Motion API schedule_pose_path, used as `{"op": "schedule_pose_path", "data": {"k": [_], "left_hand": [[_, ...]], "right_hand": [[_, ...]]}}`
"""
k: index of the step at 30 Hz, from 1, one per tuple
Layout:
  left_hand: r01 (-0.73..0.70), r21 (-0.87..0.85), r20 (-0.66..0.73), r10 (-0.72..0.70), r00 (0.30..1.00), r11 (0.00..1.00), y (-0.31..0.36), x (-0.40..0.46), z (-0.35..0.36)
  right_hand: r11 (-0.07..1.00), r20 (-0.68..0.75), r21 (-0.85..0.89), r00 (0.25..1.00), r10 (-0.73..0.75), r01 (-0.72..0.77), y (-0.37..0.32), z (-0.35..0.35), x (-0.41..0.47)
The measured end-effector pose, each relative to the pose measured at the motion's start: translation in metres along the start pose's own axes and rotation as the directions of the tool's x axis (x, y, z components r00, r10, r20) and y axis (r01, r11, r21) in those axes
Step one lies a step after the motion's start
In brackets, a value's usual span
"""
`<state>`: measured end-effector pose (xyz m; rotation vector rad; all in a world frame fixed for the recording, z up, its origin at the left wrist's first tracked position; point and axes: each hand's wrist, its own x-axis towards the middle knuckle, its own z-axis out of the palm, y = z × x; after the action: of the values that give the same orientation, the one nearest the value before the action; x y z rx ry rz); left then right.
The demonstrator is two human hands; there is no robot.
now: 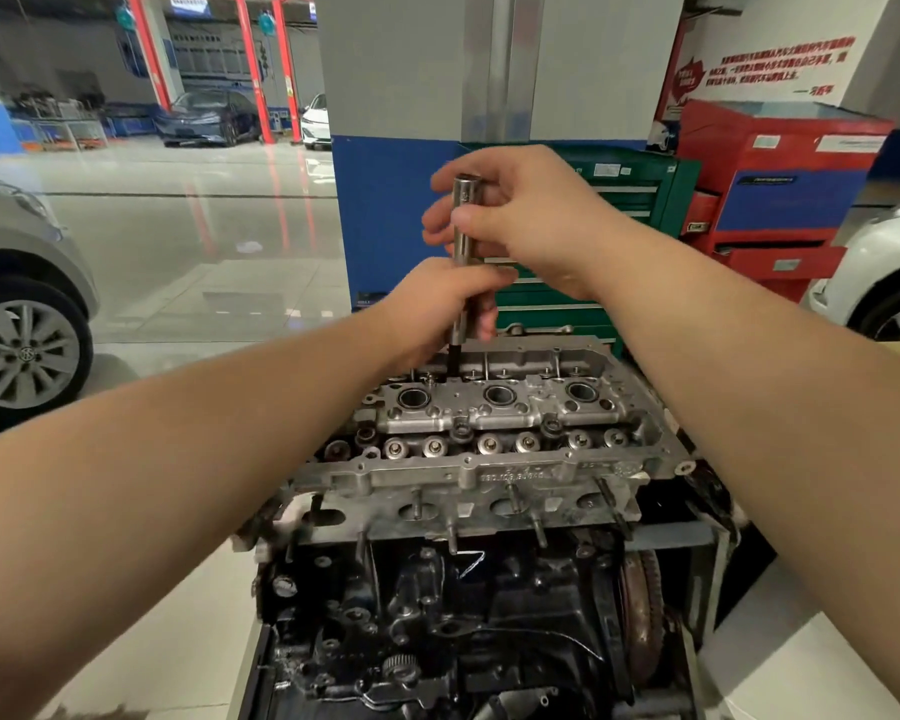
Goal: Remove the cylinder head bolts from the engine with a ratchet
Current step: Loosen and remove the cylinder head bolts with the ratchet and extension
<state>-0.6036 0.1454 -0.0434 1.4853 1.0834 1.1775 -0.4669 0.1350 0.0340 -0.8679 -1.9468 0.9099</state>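
Observation:
An aluminium cylinder head (489, 459) sits on top of a dark, oily engine block (437, 615). A long steel socket tool (461, 241) stands upright over the head's far left edge, its black lower tip (454, 362) entering a bolt hole there. My left hand (437, 309) grips the lower part of the tool's shaft. My right hand (520, 215) holds the upper part, thumb and fingers curled round it just under the top end. No ratchet handle is visible.
A green tool cabinet (630, 200) and a red tool cabinet (780, 194) stand behind the engine, next to a blue and grey pillar (385, 210). A silver car's wheel (17, 350) is at the left, a white car (889, 272) at the right. Glossy floor stretches to the left.

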Motion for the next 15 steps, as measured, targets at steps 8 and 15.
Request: {"op": "schedule_pose_path", "data": {"k": [8, 15], "left_hand": [[-0.09, -0.025, -0.563, 0.06, 0.824, 0.996, -0.005, -0.013, 0.051], [0.029, -0.132, 0.116, -0.014, 0.993, 0.991, 0.009, -0.006, -0.006]], "right_hand": [[0.831, -0.361, -0.555, 0.909, -0.209, -0.029, 0.0, 0.029, 0.006], [0.986, 0.128, 0.166, 0.991, -0.044, 0.022, 0.007, 0.007, 0.004]]}}
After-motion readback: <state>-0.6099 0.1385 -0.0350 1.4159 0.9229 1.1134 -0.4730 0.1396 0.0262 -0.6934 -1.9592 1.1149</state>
